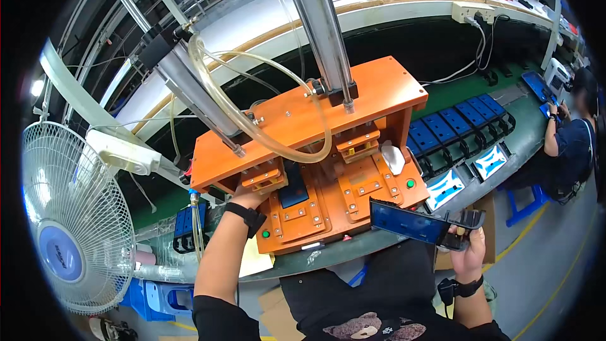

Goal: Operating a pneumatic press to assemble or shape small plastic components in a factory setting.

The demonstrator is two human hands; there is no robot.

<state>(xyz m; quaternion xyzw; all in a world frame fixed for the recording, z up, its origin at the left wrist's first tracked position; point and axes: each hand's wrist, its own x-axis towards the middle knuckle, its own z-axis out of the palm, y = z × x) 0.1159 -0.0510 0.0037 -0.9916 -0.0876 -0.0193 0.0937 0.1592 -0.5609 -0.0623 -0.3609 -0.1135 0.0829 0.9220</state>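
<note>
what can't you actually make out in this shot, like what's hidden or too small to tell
Head view only:
- Left hand: fingers hidden under the orange press fixture; what they touch is not visible.
- Right hand: holds a dark tray with a blue panel; the panel's detail is too small.
- Blue trays on the belt: contents too small, bent by the fisheye.
- Co-worker at the right rim: their work is cut off.

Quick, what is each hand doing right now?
Left hand: reaches under the orange press; grip cannot be told.
Right hand: closed, holding a black tray.
</note>
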